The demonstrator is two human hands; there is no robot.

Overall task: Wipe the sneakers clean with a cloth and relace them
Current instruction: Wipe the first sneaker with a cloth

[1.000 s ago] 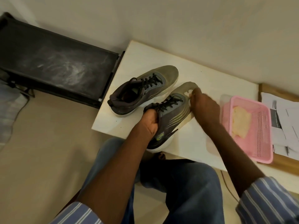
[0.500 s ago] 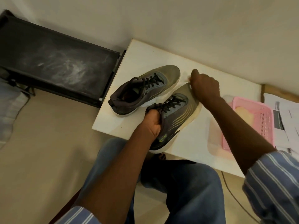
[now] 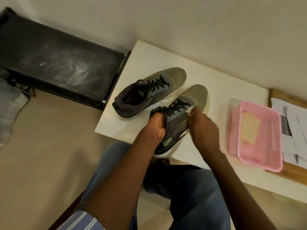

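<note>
Two grey-olive sneakers with black laces lie on a white table (image 3: 146, 52). The left sneaker (image 3: 149, 90) rests free, toe pointing to the far right. My left hand (image 3: 156, 127) grips the collar of the right sneaker (image 3: 194, 100), whose heel hangs over the table's near edge. My right hand (image 3: 204, 128) presses a small white cloth (image 3: 189, 111) against that sneaker's right side, just below the laces. Only a bit of the cloth shows past my fingers.
A pink plastic basket (image 3: 269, 156) holding a pale yellow cloth (image 3: 250, 128) stands at the right of the table. Papers (image 3: 294, 130) lie beyond it on a wooden surface. A black treadmill deck (image 3: 58, 63) sits on the floor at left. My blue-jeaned knees are under the table edge.
My right hand has slid back from the sneaker's toe to its side near the laces, with the cloth. My left hand has kept its hold on the collar.
</note>
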